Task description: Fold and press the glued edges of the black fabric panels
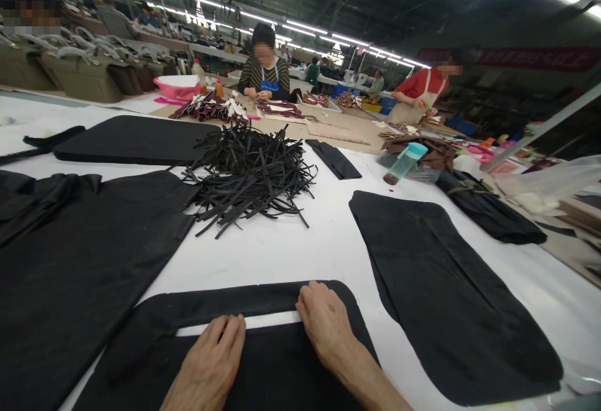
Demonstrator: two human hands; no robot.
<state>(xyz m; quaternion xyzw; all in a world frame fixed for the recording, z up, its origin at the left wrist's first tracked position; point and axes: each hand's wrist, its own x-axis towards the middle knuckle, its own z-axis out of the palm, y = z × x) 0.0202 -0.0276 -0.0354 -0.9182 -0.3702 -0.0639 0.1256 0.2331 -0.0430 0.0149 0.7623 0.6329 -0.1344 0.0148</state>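
Note:
A black fabric panel (272,370) with rounded corners lies flat on the white table in front of me. Across its upper part runs a long narrow slot, through which the white tabletop shows. My left hand (209,361) is at the slot's lower edge, fingers together and curled on the fabric. At the slot's right end my right hand (326,323) has its fingers bent over the upper band, closed on it. Both thumbs are mostly hidden. Beyond my hands sits a tangled heap of thin black strips (253,173).
Black panels (451,292) lie to the right, with more black cloth (84,261) at left. A black padded slab (136,140) is behind the heap. A turquoise-lidded bottle (406,162) stands tilted at right. Two people work across the table, near a pink basin (177,89).

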